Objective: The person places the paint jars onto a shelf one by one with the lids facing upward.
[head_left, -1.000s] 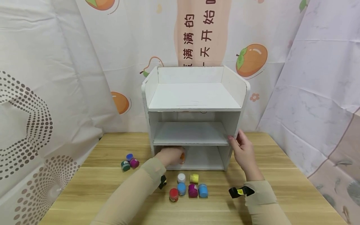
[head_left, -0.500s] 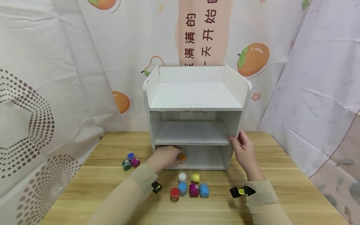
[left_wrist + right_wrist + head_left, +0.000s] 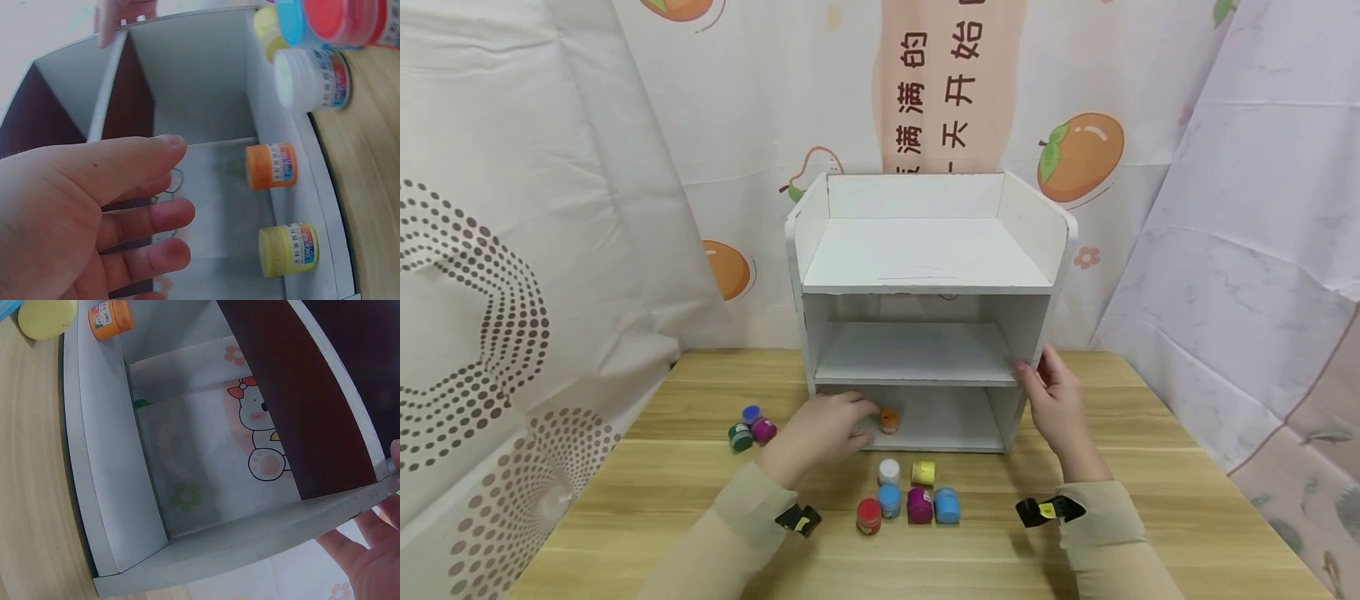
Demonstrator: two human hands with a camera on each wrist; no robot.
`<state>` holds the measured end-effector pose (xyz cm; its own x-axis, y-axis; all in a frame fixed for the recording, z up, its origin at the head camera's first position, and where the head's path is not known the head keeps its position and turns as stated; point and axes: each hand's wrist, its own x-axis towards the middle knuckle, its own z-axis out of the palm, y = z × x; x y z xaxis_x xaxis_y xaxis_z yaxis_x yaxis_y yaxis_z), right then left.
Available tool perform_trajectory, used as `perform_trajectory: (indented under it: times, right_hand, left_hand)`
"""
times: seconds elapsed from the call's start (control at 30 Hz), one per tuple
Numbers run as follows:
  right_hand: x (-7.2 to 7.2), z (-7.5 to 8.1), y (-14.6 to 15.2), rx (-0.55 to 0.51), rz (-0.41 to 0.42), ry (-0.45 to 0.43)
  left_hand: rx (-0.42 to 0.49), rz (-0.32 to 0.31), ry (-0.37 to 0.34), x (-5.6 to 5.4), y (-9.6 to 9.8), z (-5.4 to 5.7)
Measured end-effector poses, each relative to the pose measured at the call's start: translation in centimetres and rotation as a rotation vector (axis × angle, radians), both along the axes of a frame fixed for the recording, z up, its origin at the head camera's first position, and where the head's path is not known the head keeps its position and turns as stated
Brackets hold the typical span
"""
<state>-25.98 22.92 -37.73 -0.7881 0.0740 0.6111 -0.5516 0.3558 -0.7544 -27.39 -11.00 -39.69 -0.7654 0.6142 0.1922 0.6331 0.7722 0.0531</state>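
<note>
An orange paint jar stands on the bottom level of a white shelf unit. Just left of that jar is my left hand, its fingers extended and holding nothing. In the left wrist view a gap shows between these fingers and the orange jar. A yellow paint jar sits beside it on the same level, hidden behind the hand in the head view. My right hand grips the unit's right side panel, thumb at the front edge and fingers round the outside.
In front of the unit stand jars: white, yellow, red, purple and two blue, one at the right. Left of the unit, green, purple and blue jars cluster on the wooden table.
My left hand has let go of the orange jar and drawn back to the left, leaving it on the bottom level. The right hand keeps its grip on the side panel.
</note>
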Motion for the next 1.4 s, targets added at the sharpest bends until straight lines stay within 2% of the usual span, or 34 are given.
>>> perform_trajectory:
  times: [0.27,0.43,0.53,0.6,0.83,0.97,1.07,1.3,1.4]
  right_hand:
    - [-0.2,-0.2,0.0,0.002,0.01,0.012]
    - [-1.6,-1.6,0.9,-0.008,0.0,-0.003]
    - [-2.2,-2.3,1.3,-0.001,-0.009,-0.014]
    - [-2.2,-2.3,1.4,-0.004,-0.005,-0.014]
    - [-0.2,-0.1,0.3,0.018,-0.009,0.002]
    - [0.2,0.4,0.0,0.036,-0.012,-0.008]
    - [-0.1,0.1,0.2,0.029,-0.004,-0.005]
    - [-2.2,-2.2,1.6,0.025,-0.015,-0.014]
    - [-2.4,-2.4,1.7,0.02,-0.014,-0.015]
  left_hand:
    - [0.118,-0.008,-0.054,2.0,-1.2,0.8]
    - [0.147,0.009,-0.046,2.7,-1.8,1.4]
    - [0.154,0.015,-0.034,2.7,-2.1,1.6]
    - [0.155,0.015,-0.03,2.7,-2.2,1.6]
    - [0.169,0.013,-0.059,2.5,-2.0,1.2]
    - [0.154,0.009,-0.07,2.4,-1.7,0.9]
    - [0.136,0.0,-0.086,2.4,-1.3,0.7]
    - [0.12,-0.016,-0.115,2.2,-0.2,0.1]
    - [0.117,-0.019,-0.113,2.1,0.3,-0.2]
